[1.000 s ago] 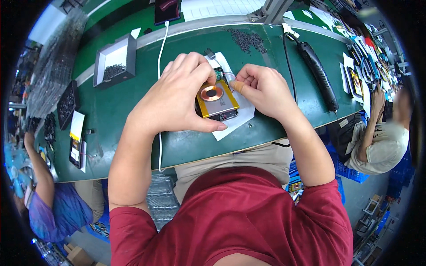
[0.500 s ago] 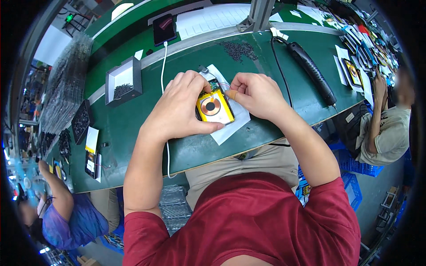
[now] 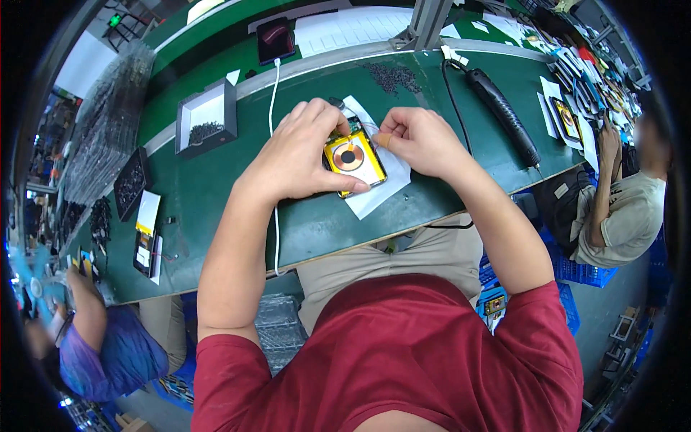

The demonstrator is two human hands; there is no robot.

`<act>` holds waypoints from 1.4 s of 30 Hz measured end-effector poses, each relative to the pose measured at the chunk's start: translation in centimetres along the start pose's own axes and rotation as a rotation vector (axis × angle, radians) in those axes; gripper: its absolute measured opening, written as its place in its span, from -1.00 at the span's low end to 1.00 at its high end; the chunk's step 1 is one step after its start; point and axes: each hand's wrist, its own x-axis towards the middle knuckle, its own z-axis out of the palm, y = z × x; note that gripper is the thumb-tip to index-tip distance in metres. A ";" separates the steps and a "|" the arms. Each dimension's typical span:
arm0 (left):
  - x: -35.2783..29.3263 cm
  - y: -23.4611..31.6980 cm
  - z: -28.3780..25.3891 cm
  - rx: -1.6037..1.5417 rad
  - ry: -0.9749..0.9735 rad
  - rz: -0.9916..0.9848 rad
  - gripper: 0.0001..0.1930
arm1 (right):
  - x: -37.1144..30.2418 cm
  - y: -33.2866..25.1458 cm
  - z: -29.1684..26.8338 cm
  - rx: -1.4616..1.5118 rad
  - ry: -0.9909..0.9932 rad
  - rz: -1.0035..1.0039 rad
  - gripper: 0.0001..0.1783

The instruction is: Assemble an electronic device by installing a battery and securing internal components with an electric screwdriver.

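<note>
An opened power bank lies on a white paper sheet in front of me. It shows a white panel with yellow edges, a round copper coil and a green circuit board at its far end. My left hand grips it from the left, thumb along the near edge and fingers curled over the board end. At its far right edge, my right hand is closed in a pinch near thin wires. Whatever sits between those right fingertips is too small to make out.
A black electric screwdriver lies to the right, its cable looping beside my hand. Small black parts fill a grey box and form a pile. A white cable runs to a phone. Co-workers sit at both sides.
The whole view has shifted slightly. Both hands keep nearly the same hold at the power bank, with only small finger movement.
</note>
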 end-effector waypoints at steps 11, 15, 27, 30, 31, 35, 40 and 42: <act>0.1 -1.1 1.1 0.087 0.072 0.037 -0.21 | -0.3 0.5 -0.1 0.093 -0.030 -0.006 -0.72; -0.1 -0.9 1.3 0.103 0.100 0.044 -0.23 | -0.9 0.4 -0.2 0.129 -0.022 -0.032 -0.76; 0.3 -2.6 1.6 -0.146 0.208 0.009 -0.39 | -4.6 -1.7 0.9 -0.046 0.252 -0.183 -0.30; 0.5 -3.3 1.3 -0.049 0.382 -0.049 -0.72 | -5.3 -4.3 3.2 -0.330 0.382 -0.321 0.08; 1.0 -3.3 1.4 -0.069 0.359 -0.076 -0.73 | -5.2 -4.3 4.0 -0.404 0.429 -0.347 0.10; 0.6 -2.6 1.1 -0.120 0.398 -0.130 -0.74 | -4.9 -5.0 4.5 -0.262 0.291 -0.332 -0.30; 0.5 -2.3 1.2 -0.120 0.442 -0.163 -0.74 | -5.5 -3.8 2.7 -0.246 0.213 -0.387 -0.36; 0.7 -1.9 1.1 -0.124 0.420 -0.173 -0.75 | -5.9 -3.6 2.9 -0.237 0.220 -0.332 -0.31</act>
